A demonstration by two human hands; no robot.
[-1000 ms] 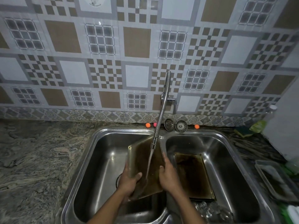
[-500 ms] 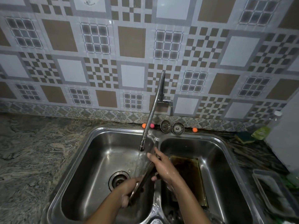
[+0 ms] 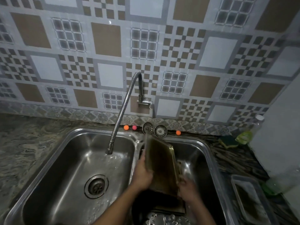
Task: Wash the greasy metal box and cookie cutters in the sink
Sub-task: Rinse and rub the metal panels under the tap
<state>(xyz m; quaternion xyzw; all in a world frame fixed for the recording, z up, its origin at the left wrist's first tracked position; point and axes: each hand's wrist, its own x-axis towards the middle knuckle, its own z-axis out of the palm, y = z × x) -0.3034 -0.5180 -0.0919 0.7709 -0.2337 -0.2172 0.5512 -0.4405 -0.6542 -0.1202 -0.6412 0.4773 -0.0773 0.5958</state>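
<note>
- Granite countertop (image 3: 24,151) is stretching along the left, wrapping round a double steel sink (image 3: 69,153) beneath a wall of patterned tiles (image 3: 105,39).
- Water is pouring from a flexible faucet (image 3: 123,109) into the left basin, splashing near the drain (image 3: 96,186) and falling just beside the box rather than on it.
- Small coloured balls (image 3: 126,127) and two strainer plugs (image 3: 160,131) are sitting on the ledge behind the sink; the box's top edge is covering part of the left plug.
- The person's left hand (image 3: 142,174) is gripping the left edge of the greasy metal box (image 3: 160,163), which is standing nearly upright over the divider and the right basin.
- The right hand (image 3: 186,189) is clasping the box's lower right corner, its fingers smeared by motion blur.
- A flat dark metal piece (image 3: 168,207) is lying in the right basin, mostly hidden under the hands and the box.
- Shiny cookie cutters (image 3: 164,219) are crowding the bottom edge, cut off and hard to make out.
- A sponge (image 3: 228,141) and a green bottle (image 3: 245,135) are resting on the right counter; a clear plastic container (image 3: 250,197) is running out of frame.
</note>
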